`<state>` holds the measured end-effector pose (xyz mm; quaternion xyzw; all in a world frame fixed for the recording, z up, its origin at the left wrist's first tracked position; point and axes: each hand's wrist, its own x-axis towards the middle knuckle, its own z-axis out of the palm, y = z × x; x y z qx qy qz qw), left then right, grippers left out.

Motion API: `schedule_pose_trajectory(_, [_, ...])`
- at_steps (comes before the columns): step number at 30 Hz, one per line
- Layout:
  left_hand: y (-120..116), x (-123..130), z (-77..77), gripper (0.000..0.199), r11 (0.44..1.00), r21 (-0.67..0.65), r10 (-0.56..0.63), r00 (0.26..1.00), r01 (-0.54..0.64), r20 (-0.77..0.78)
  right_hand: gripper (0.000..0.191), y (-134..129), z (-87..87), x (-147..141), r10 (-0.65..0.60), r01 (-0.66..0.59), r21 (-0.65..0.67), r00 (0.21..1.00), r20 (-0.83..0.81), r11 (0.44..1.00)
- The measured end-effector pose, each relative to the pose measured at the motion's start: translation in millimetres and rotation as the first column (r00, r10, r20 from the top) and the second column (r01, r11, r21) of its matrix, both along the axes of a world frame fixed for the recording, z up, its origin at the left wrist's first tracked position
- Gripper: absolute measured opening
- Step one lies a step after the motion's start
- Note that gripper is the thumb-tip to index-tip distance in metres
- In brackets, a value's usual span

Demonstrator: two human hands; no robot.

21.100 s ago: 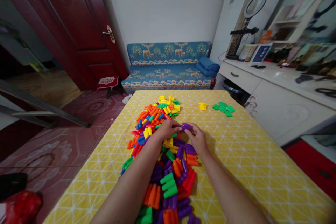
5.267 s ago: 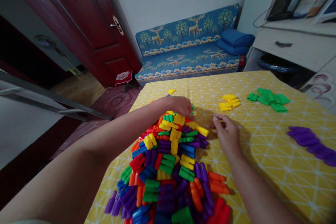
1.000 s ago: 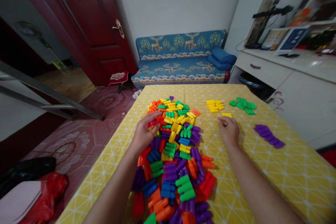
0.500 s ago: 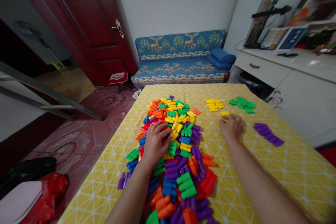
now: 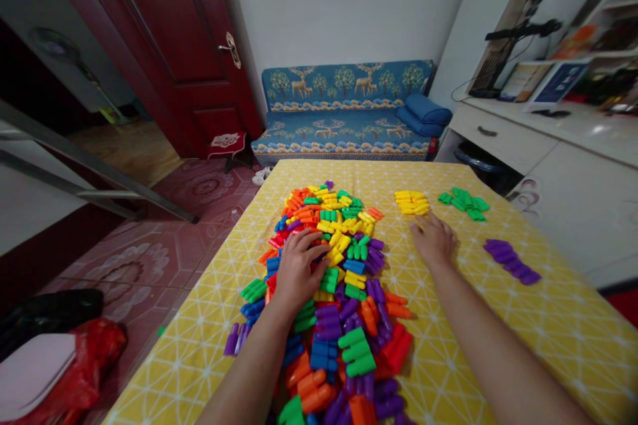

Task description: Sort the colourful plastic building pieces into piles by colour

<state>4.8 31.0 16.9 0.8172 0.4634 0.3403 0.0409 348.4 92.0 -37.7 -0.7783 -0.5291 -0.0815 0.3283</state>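
Note:
My left hand [image 5: 302, 267] lies on a long heap of plastic building pieces, its fingers spread apart; what is under the palm is hidden. The heap mixes yellow pieces [image 5: 339, 246], green pieces [image 5: 357, 350], purple pieces [image 5: 327, 323], blue, red and orange ones, each shaped like joined tubes. To the right, my right hand [image 5: 433, 240] is just on the near side of a small yellow group [image 5: 411, 202], fingers apart, with nothing visible in them. Beyond it lies a green group [image 5: 464, 203]. A row of purple pieces [image 5: 511, 261] sits farther right.
Everything lies on a table with a yellow patterned cloth [image 5: 199, 345]. Past its far edge stands a blue sofa [image 5: 329, 123]. A white cabinet [image 5: 553, 153] borders the right side. On the left are a metal frame [image 5: 100, 172] and a red bag [image 5: 94, 358] on the floor.
My right hand has moved slightly left and back from the yellow piece, which now lies against the yellow group. My left hand has stayed on the heap. The view has shifted a little.

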Motion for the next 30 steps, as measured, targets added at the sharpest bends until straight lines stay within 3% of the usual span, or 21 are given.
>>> schedule_pose_trajectory(4, [0, 0, -0.7, 0.021, 1.0, 0.003, -0.003, 1.0, 0.003, 0.017, 0.033, 0, 3.8, -1, -0.024, 0.024, 0.067, 1.0, 0.003, 0.997])
schedule_pose_trajectory(9, [-1, 0, 1.1, 0.021, 1.0, -0.01, -0.002, 1.0, 0.002, 0.022, 0.037, 2, 1.6, -2, 0.059, -0.057, -0.029, 0.997, 0.044, 0.998])
schedule_pose_trajectory(12, [0, 0, 1.9, 0.02, 1.0, -0.001, -0.001, 1.0, 0.001, 0.027, 0.034, 4, 3.1, -9, 0.14, -0.14, 0.073, 0.99, 0.01, 0.987])
schedule_pose_trajectory(15, [1, -1, 2.0, 0.019, 1.0, 0.001, -0.007, 1.0, 0.007, 0.029, 0.032, 8, 14.5, -26, 0.42, -0.406, 0.157, 0.905, -0.068, 0.9])
schedule_pose_trajectory(17, [2, -2, 1.8, 0.019, 1.0, -0.002, -0.013, 1.0, 0.013, 0.028, 0.036, 13, 26.7, -41, 0.607, -0.597, 0.117, 0.788, -0.097, 0.794])
schedule_pose_trajectory(19, [2, -2, 1.3, 0.02, 1.0, -0.004, -0.013, 1.0, 0.013, 0.026, 0.041, 19, 38.8, -54, 0.711, -0.714, 0.011, 0.696, -0.102, 0.7])
schedule_pose_trajectory(23, [2, -3, -1.0, 0.02, 1.0, -0.004, 0.001, 1.0, 0.0, 0.028, 0.051, 30, 49.6, -68, 0.739, -0.76, -0.199, 0.649, -0.181, 0.618])
schedule_pose_trajectory(26, [3, -3, -2.8, 0.019, 1.0, 0.004, 0.004, 1.0, -0.004, 0.03, 0.053, 36, 46.5, -69, 0.724, -0.766, -0.265, 0.642, -0.254, 0.586])
schedule_pose_trajectory(30, [3, -3, -3.0, 0.019, 1.0, 0.007, 0.004, 1.0, -0.004, 0.029, 0.048, 40, 44.5, -68, 0.747, -0.765, -0.327, 0.631, -0.21, 0.555])
